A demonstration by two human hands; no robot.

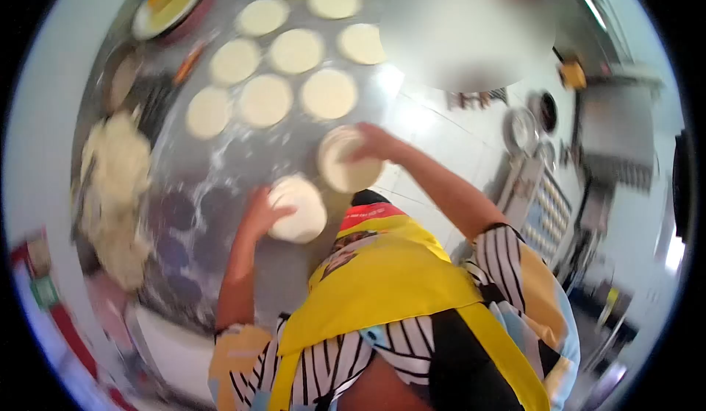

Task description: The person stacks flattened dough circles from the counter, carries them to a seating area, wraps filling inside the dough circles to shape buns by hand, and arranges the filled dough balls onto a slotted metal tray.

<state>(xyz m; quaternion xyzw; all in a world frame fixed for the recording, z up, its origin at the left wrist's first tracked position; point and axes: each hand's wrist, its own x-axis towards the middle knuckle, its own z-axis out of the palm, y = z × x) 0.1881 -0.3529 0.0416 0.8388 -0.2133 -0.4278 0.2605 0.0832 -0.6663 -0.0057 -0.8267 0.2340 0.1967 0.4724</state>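
Observation:
My left hand (262, 211) is closed on the near edge of a pale, round, flat dough piece (300, 216), its thumb lying over the top. Layered edges suggest more than one round there. To the right, my right hand (376, 144) grips a stack of dough rounds (346, 169) near the table's edge, fingers over the top and slightly blurred. Beyond both hands, several flat dough rounds (329, 94) lie spread in rows on the grey metal table (243, 157), which is streaked with flour.
A large mass of dough (118, 179) lies along the table's left side. A bowl with yellowish contents (170, 5) stands at the far left, with an orange-handled tool (190, 63) nearby. Right of the table are a tiled floor (426, 131) and a rack of dough pieces (548, 208).

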